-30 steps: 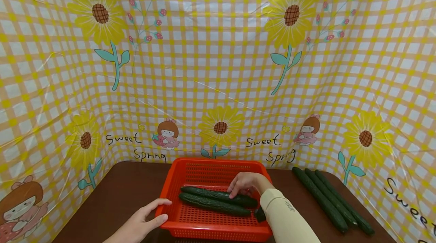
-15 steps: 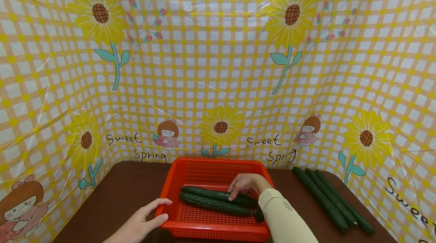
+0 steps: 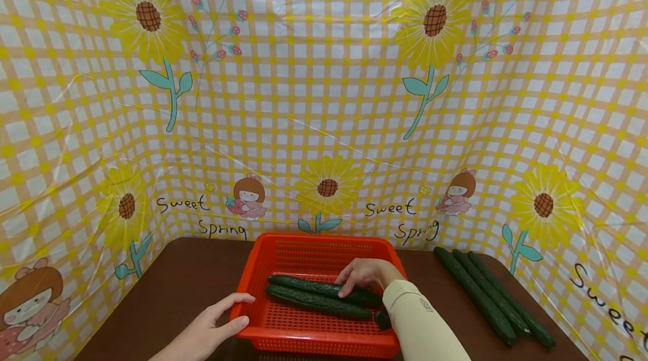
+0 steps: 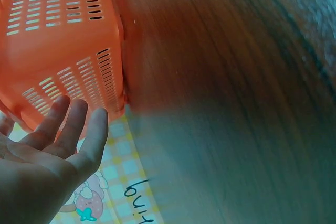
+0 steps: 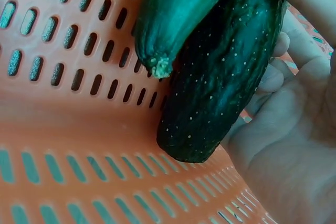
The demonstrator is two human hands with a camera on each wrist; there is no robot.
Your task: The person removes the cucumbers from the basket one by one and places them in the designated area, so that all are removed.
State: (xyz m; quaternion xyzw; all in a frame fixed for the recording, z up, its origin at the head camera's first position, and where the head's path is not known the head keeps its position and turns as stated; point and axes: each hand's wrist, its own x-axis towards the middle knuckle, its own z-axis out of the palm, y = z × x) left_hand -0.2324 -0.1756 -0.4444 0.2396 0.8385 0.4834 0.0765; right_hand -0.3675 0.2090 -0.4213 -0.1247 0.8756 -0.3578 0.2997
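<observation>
A red plastic basket [image 3: 319,341] stands on the table with dark green cucumbers in it. My right hand [image 3: 361,276] reaches inside and grips the rear cucumber [image 3: 298,283], thumb on the near side and fingers on the far side. In front of it lies a second cucumber [image 3: 316,303], almost parallel. A dark green end [image 3: 383,319] shows beside my sleeve, the rest hidden. In the right wrist view the held cucumber [image 5: 220,77] lies against a paler-ended one [image 5: 181,17]. My left hand [image 3: 215,321] touches the basket's left rim, its fingers [image 4: 73,124] extended along the outer wall.
Three more cucumbers [image 3: 476,293] lie side by side on the brown table [image 3: 167,293], right of the basket. A checked, flower-printed cloth [image 3: 324,96] rises behind and on both sides.
My right hand and sleeve have shifted very slightly left, still on the rear cucumber. The left hand stays on the rim, and the cucumbers have hardly moved.
</observation>
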